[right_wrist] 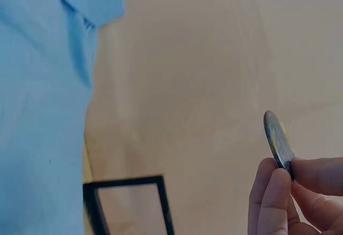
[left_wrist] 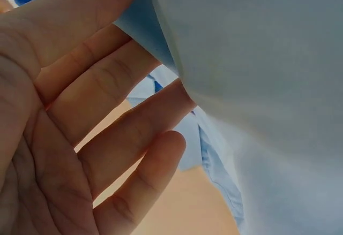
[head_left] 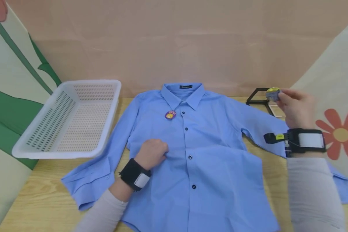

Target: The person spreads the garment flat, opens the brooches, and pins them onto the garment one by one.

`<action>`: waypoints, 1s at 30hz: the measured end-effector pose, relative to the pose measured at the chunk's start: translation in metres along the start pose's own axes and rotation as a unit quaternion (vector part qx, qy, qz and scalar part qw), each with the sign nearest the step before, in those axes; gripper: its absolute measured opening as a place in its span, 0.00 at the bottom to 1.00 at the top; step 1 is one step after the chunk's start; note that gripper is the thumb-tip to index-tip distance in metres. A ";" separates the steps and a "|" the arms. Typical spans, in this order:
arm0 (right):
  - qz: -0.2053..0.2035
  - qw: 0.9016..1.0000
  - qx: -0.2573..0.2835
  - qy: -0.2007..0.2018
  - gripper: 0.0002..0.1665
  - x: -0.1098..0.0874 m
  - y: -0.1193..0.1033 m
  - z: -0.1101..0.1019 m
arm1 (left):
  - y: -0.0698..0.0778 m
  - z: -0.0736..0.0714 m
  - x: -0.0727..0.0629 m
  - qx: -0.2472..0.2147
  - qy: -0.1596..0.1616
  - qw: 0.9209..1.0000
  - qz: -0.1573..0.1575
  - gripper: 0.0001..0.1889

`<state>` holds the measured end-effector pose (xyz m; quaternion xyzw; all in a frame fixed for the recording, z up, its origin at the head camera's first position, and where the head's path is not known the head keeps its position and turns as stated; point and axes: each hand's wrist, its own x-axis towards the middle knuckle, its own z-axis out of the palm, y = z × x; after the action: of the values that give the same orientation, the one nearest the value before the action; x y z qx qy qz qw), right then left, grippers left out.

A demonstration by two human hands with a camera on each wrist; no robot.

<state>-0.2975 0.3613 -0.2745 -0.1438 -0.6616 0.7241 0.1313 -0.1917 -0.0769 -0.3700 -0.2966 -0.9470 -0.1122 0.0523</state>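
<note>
A blue button-up shirt (head_left: 217,154) lies spread front up, collar away from me. My left hand (head_left: 151,153) is over its front, left of the buttons; in the left wrist view my left hand (left_wrist: 86,101) pinches the cloth between thumb and fingers, the index fingertip hidden. My right hand (head_left: 298,106) is raised over the far right, pinching a small round badge (head_left: 273,94), yellow and grey. Edge-on in the right wrist view, the thin badge (right_wrist: 277,138) stands between thumb and fingertips. A purple and yellow badge (head_left: 170,115) sits on the shirt just below the left collar point.
A white plastic basket (head_left: 113,119) with slotted sides stands at the left, beside one sleeve. Behind the other sleeve is a black frame-shaped object (head_left: 256,102) at the table's back edge. The wooden table (head_left: 43,193) meets a beige backdrop (head_left: 174,42).
</note>
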 end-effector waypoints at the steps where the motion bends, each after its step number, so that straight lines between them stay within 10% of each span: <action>1: -0.005 1.000 0.005 -0.002 0.19 -0.004 -0.001 0.003 | 0.000 0.000 0.000 -0.002 -0.001 1.000 -0.002 0.10; 14: -0.070 0.995 0.043 -0.051 0.15 -0.061 -0.017 0.052 | -0.002 0.002 -0.002 -0.073 -0.020 0.996 -0.044 0.05; 22: -0.125 0.983 0.075 -0.108 0.14 -0.096 -0.029 0.080 | -0.013 -0.003 0.000 -0.165 -0.063 0.975 -0.132 0.10; 30: -0.147 0.980 0.045 -0.124 0.13 -0.132 -0.032 0.097 | -0.009 -0.003 0.000 -0.170 -0.057 0.973 -0.144 0.10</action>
<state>-0.2124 0.2244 -0.2302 0.0522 -0.6531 0.7383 0.1601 -0.1970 -0.0847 -0.3690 -0.1677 -0.9481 -0.2609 -0.0701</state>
